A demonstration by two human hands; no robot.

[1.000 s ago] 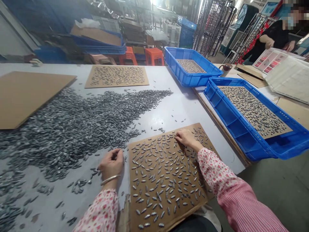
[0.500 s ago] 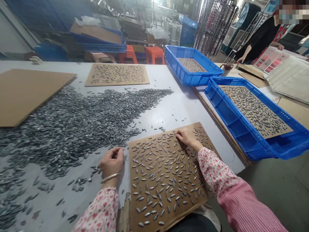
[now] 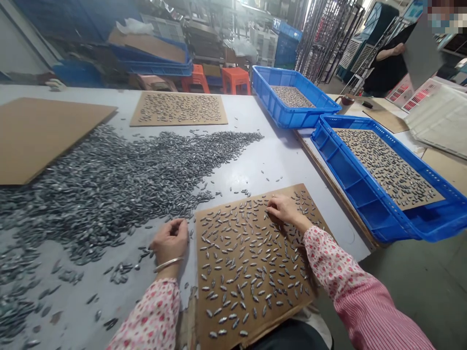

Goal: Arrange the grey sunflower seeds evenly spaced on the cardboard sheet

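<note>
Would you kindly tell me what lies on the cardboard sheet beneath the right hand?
Many small tapered metallic pieces are spread across the cardboard sheet, with the right hand over its far part. What lies beneath that hand is covered.

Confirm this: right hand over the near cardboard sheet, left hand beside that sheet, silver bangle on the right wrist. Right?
One error: the silver bangle is on the left wrist, not the right, as the head view shows. The rest holds: right hand over the near cardboard sheet, left hand beside it.
</note>
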